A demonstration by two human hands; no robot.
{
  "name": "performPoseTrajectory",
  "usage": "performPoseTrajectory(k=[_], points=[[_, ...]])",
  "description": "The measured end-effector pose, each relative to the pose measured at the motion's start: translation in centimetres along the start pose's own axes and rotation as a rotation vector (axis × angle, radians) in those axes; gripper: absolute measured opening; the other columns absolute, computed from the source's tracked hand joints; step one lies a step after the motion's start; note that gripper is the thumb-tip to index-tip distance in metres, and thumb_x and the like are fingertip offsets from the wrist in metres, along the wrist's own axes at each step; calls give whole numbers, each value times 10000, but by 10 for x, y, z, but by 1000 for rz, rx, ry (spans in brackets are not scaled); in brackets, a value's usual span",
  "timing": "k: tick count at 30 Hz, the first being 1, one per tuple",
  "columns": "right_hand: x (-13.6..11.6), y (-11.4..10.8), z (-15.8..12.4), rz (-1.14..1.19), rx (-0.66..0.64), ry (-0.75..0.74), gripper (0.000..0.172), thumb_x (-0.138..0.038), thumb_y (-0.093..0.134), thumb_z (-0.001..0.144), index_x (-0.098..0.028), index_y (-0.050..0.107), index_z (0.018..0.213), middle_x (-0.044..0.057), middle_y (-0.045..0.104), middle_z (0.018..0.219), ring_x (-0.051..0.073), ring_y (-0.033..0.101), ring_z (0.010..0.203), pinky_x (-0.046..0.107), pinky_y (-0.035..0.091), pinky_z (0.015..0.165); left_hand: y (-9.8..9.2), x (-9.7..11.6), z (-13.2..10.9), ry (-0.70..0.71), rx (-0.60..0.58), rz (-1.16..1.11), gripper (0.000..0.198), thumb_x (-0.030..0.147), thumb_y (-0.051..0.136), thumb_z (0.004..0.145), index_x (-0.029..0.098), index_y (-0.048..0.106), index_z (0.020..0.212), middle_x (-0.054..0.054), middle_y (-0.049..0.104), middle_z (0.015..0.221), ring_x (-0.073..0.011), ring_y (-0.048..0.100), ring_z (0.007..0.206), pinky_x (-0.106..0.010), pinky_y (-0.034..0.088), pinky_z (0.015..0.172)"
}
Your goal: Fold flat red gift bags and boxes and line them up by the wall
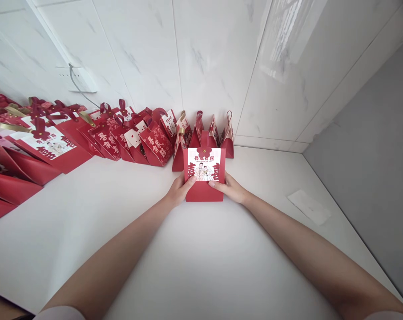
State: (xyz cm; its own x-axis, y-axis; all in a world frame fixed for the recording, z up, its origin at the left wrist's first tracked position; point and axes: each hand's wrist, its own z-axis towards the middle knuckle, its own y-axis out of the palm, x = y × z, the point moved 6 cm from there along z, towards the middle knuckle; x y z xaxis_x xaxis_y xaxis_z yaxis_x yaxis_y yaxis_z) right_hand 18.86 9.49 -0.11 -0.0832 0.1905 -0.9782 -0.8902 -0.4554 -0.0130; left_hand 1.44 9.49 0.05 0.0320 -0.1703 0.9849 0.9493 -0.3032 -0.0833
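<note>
Between my two hands, in the middle of the head view, is a red gift box [204,191] with a white printed flap showing a bridal couple and a dark red ribbon loop on top. My left hand [179,189] grips its left side, thumb on the front. From the right side my right hand [233,187] closes on it the same way, thumb over the flap's lower edge. The other fingers are partly hidden behind the box. Just behind it stand several similar gift boxes [227,138], upright with ribbon loops.
More red gift boxes [158,144] line the wall and crowd the left side of the white table [201,262]. A white paper piece [308,206] lies at the right. A socket [76,80] with a grey cable is on the tiled wall. A grey panel [371,133] bounds the right edge.
</note>
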Motion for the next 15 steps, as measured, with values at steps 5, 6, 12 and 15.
performPoseTrajectory(k=[5, 6, 12, 15], points=[[0, -1, 0, -3, 3, -1, 629, -475, 717, 841, -258, 481, 1382, 68, 555, 1427, 286, 545, 1288, 469, 459, 1091, 0, -1, 0, 5, 2, -8, 633, 557, 587, 879, 180, 499, 1380, -141, 557, 1416, -351, 561, 1256, -447, 507, 1004], [-1, 0, 0, 0, 3, -3, 629, -473, 717, 841, -258, 480, 1383, 69, 555, 1426, 286, 544, 1289, 470, 458, 1092, 0, -1, 1, 6, 1, -8, 634, 555, 586, 881, 180, 498, 1384, -142, 560, 1412, -353, 560, 1256, -451, 505, 1007], [-1, 0, 0, 9, -1, 16, 632, -487, 715, 839, -261, 481, 1381, 65, 553, 1429, 282, 540, 1295, 467, 450, 1099, 0, 0, 1, 8, -1, -6, 652, 569, 588, 872, 182, 491, 1388, -140, 556, 1416, -360, 549, 1265, -453, 504, 1005], [-1, 0, 0, 0, -4, 16, 642, -492, 713, 840, -259, 472, 1387, 67, 546, 1436, 281, 540, 1295, 463, 453, 1096, 1, -1, 1, -4, -7, -11, 650, 573, 589, 871, 189, 492, 1386, -133, 546, 1430, -353, 555, 1261, -445, 508, 1000]])
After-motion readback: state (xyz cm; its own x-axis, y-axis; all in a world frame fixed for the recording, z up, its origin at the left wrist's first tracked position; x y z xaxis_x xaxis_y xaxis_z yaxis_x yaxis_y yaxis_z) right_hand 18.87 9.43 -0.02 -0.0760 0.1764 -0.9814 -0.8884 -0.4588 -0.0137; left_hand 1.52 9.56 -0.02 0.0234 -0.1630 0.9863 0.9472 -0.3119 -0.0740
